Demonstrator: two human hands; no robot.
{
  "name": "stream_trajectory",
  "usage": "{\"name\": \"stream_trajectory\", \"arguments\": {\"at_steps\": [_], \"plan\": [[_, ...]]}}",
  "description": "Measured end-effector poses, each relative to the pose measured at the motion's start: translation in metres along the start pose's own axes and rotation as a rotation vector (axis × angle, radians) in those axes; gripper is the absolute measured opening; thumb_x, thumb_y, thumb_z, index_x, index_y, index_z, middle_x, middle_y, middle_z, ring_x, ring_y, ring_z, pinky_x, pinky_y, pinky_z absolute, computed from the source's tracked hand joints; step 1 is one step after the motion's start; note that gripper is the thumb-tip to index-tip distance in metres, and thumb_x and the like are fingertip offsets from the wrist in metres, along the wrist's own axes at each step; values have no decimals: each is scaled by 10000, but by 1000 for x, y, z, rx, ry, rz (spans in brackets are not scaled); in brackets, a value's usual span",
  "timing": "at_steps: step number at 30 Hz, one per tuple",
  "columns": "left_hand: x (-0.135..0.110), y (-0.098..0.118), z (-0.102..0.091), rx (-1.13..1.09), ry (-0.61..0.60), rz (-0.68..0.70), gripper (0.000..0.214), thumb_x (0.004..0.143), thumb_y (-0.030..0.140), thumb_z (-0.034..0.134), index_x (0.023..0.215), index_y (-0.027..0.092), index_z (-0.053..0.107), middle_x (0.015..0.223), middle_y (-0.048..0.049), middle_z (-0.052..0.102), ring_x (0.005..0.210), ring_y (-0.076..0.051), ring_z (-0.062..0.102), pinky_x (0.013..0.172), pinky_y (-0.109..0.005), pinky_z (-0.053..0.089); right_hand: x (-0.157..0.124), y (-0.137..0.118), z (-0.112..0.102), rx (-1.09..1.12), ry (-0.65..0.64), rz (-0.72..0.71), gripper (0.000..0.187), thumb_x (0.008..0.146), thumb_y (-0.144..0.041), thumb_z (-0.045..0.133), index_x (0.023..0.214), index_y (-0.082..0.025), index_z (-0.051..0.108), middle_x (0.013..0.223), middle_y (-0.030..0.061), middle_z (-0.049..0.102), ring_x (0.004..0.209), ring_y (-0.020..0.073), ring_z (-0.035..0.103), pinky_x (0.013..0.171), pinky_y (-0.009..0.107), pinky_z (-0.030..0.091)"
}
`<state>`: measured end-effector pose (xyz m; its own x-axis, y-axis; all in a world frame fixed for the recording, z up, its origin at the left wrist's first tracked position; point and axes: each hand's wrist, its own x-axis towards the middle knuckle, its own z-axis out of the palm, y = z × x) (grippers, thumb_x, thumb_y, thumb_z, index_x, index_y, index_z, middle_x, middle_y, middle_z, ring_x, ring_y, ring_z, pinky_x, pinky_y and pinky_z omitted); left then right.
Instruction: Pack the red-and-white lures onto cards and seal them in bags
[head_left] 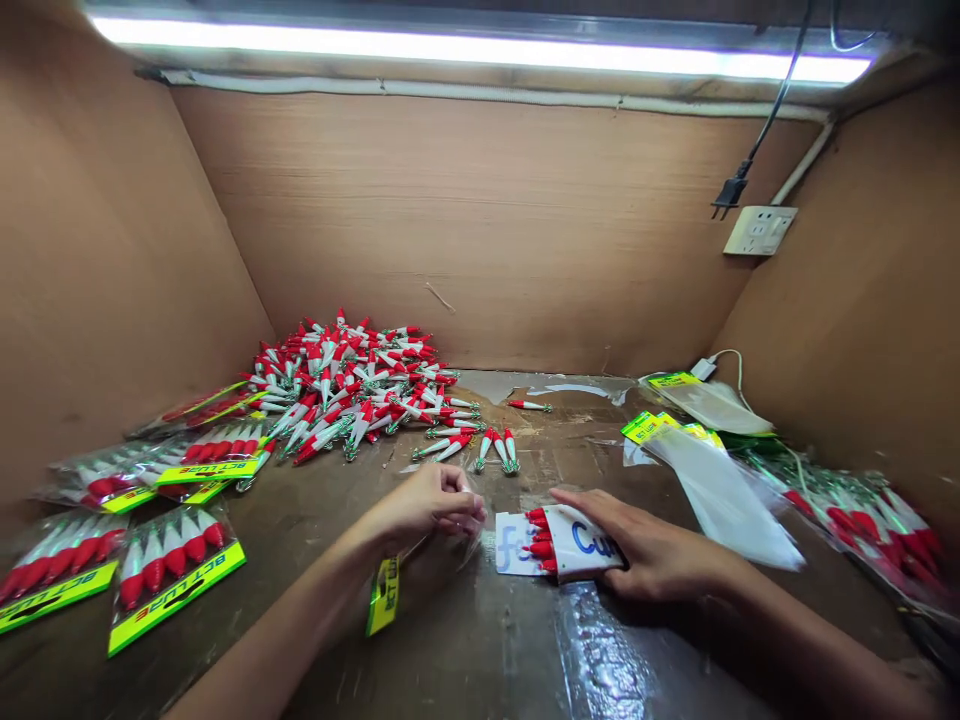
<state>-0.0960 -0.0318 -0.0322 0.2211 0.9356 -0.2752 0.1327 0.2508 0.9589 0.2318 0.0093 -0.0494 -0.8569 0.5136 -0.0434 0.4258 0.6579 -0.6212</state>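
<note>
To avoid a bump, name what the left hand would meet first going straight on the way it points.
The left hand would likely meet the lettered white card by the right hand; depth is unclear, so it could pass above.

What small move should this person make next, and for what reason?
Probably bring the white holder in the right hand toward the yellow-headed clear bag in the left hand. The holder's red lure tips face that bag but remain outside it, and filled bags of similar lures lie at left.
</note>
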Motion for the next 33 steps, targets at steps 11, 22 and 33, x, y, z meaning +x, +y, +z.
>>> {"name": "stream_trajectory", "arguments": {"at_steps": [11, 22, 33], "plan": [[-3, 6, 4, 176, 98, 58, 346, 707, 440, 785, 807, 127, 677, 682, -39, 707, 573, -151, 651, 529, -229, 470, -6, 6, -17, 54, 108, 3, 1043, 676, -165, 686, 1575, -304, 177, 1585, 72, 331, 1402, 327, 380, 1163, 489, 296], [5, -27, 57, 494, 149, 204, 374, 874, 401, 595, 1120, 156, 734, 676, -27, 703, 569, -169, 620, 521, -244, 427, -33, 0, -54, -49, 86, 9, 985, 722, -202, 689, 1572, -313, 203, 1545, 69, 395, 1368, 338, 418, 1138, 495, 330], [-40, 38, -4, 1184, 888, 422, 268, 933, 355, 536, 1007, 226, 759, 938, -52, 772, 771, -236, 699, 712, -318, 481, -31, -2, -52, 99, 32, -1, 1004, 705, -264, 717, 1572, -289, 212, 1525, 79, 432, 1329, 341, 467, 1109, 465, 371]]}}
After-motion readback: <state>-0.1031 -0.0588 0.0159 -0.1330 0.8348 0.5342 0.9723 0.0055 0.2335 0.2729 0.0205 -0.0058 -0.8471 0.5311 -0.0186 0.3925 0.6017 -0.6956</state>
